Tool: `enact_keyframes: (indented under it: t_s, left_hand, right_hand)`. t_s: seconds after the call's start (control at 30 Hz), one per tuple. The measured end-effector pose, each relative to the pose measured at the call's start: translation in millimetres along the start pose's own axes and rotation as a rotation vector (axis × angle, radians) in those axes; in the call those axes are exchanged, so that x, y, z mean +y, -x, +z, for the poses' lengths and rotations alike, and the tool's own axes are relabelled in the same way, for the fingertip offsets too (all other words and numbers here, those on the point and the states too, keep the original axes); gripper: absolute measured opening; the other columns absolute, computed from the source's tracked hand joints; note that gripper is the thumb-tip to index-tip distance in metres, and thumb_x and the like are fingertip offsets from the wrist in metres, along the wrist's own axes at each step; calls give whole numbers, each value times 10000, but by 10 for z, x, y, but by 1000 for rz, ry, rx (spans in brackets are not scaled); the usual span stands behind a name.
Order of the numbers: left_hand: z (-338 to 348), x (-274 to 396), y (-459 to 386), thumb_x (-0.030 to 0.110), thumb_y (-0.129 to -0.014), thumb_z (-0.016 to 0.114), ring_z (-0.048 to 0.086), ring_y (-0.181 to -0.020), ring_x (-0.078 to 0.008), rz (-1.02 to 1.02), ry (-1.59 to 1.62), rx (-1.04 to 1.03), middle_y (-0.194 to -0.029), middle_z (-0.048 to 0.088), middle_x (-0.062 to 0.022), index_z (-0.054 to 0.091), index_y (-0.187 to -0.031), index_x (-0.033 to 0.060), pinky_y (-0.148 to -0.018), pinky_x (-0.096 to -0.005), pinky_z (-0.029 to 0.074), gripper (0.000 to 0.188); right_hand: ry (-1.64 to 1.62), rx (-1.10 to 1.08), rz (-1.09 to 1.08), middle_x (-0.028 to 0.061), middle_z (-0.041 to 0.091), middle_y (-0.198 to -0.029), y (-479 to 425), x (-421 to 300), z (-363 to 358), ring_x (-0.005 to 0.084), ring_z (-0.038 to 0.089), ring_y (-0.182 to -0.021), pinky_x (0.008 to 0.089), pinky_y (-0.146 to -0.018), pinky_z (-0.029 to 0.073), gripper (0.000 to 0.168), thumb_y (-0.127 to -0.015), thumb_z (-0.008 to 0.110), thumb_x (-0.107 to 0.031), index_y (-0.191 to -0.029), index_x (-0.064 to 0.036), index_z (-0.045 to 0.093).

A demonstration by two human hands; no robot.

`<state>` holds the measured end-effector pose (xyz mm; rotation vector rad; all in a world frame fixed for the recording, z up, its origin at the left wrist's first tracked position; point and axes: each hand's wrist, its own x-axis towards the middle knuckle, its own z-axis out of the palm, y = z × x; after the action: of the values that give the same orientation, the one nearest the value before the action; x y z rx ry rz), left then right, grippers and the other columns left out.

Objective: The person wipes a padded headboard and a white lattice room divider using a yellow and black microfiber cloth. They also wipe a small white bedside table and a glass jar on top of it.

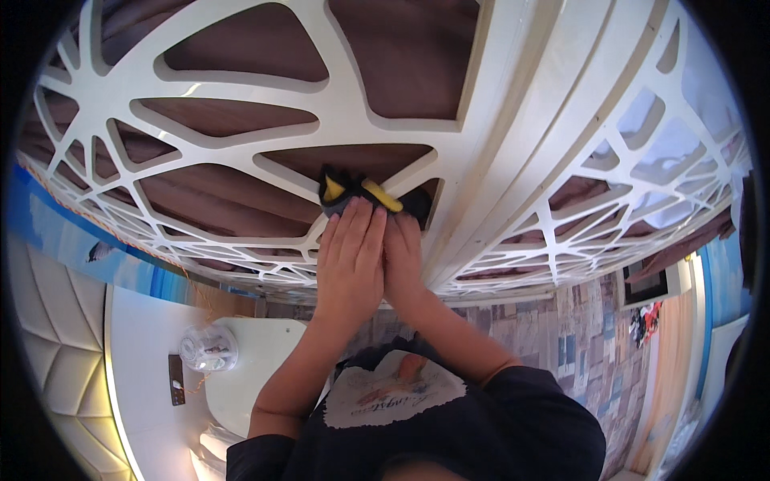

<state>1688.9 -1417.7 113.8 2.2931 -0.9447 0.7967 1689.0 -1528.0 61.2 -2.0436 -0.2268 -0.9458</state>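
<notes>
A dark grey cloth with yellow parts (340, 191) is bunched against a white cut-out lattice panel (343, 114). My left hand (355, 258) lies over the cloth with its fingers stretched upward, pressing it to the lattice. Close beside it, touching, my right hand (402, 255) also holds the cloth, near the panel's upright white frame (511, 120). The palms and the cloth's lower part are hidden behind the fingers. Brown fabric (415, 60) shows through the openings behind the lattice.
To the right of the frame, a second white lattice panel (547, 234) continues. At lower left, a white table (258, 355) bears a clear plastic container (210, 349), near a wall socket (177, 380) with a plug. Padded wall panels (66, 355) stand farther left; patterned flooring (577, 361) lies at right.
</notes>
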Motion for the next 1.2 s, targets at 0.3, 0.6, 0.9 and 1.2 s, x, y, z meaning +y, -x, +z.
enact_keyframes:
  t_s: [0.3,0.6,0.9,1.2]
  left_hand:
    - [461,-4,472,67,-887,553,421,-1289,-463,-23,164,-50,-1329,510,-217,547,-1302,-19,-1080,-552,333,423]
    - [495,266,55,130,-1034,443,427,-1326,-361,-143,908,121,-1450,432,-242,436,-1384,-95,-1118,-421,310,416]
    - [819,350,-335,120,-979,505,512,-1087,-450,-58,901,260,-1170,552,-250,527,-1210,-73,-991,-466,391,301]
    - [704,284,113,138,-990,479,558,-1005,-452,-281,697,-43,-1064,601,-256,562,-1109,-53,-896,-487,449,240]
  right_hand:
    - [365,-88,-13,236,524,-1216,293,170,-206,429,506,-1125,474,-979,435,373,-778,624,-60,-1131,48,575]
    - [186,160,-73,204,602,-1195,145,-329,-623,391,589,-1088,413,-957,466,368,-833,633,28,-1199,25,592]
    - [266,176,-96,212,620,-1182,37,-126,-864,385,600,-1096,421,-954,473,414,-816,620,104,-1223,24,609]
    - [114,-9,106,217,599,-1171,403,42,-742,375,594,-1077,401,-903,504,400,-832,643,41,-1223,10,570]
